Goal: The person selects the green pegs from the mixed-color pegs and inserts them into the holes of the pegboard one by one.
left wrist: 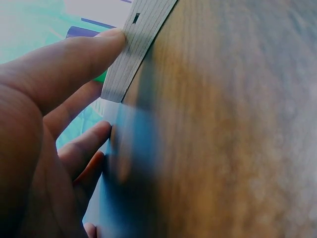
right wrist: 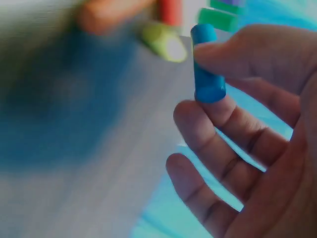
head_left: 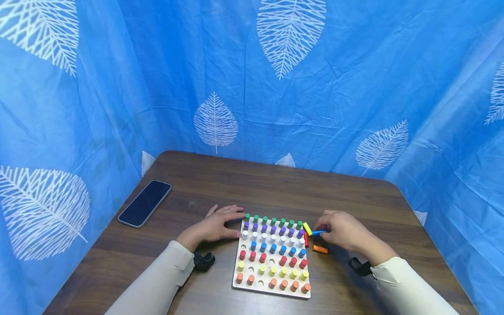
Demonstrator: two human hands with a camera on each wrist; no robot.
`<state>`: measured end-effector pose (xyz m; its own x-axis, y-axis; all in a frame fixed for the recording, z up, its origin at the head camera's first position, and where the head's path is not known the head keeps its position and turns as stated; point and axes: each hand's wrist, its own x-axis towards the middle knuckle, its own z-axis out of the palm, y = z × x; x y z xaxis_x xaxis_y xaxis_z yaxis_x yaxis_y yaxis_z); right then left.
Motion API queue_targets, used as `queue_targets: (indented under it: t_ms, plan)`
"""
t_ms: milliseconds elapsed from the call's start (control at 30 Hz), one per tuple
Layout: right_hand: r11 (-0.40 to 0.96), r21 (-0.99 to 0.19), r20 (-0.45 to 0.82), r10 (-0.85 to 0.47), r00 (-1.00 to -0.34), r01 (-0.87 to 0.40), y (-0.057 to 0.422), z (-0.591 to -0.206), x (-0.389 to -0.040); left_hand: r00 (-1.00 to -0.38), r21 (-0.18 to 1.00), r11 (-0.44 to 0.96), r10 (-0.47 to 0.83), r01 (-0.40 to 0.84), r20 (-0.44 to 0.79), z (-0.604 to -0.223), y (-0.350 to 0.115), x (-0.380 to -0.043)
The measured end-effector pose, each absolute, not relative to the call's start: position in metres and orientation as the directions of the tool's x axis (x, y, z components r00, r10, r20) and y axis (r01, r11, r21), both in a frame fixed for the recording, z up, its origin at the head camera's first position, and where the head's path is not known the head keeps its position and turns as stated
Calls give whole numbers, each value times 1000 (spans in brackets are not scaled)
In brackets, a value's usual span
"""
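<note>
A square pale wooden pegboard (head_left: 252,291) lies on the table, with rows of green, purple, white, blue, red, yellow and orange pegs. Several holes in its nearer rows have no peg. At its far left corner my left hand (head_left: 214,225) touches the board, the thumb (left wrist: 106,47) against the side edge and the fingers extended. My right hand (head_left: 342,229), beyond the board's right edge, pinches a blue peg (right wrist: 208,82) between thumb and fingers. Beside that hand lie a yellow peg (head_left: 307,229), a red peg (head_left: 306,239) and an orange peg (head_left: 320,249).
A phone (head_left: 145,204) lies on the left part of the brown wooden table (head_left: 236,179). Blue curtains (head_left: 244,57) with white leaf prints hang behind the table and along both sides. A dark wrist strap shows on each arm.
</note>
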<state>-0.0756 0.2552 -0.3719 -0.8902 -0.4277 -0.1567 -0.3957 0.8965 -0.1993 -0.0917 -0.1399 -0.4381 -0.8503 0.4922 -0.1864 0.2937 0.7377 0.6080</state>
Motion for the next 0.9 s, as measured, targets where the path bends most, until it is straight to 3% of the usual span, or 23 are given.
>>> queue_targets:
  t_ms: [133, 300, 900]
  plan:
    - [870, -197, -34, -466, -884, -452, 245, -346, -76, -852, 610, 738, 489, 289, -188, -438, -141, -91]
    - [798, -235, 77, -553, -829, -554, 215, -321, -72, -854, 610, 738, 486, 287, -187, -438, -142, -91]
    - [501, -185, 119, -843, -525, -845, 98, -323, -56, -852, 609, 738, 489, 291, -186, -437, -139, -91]
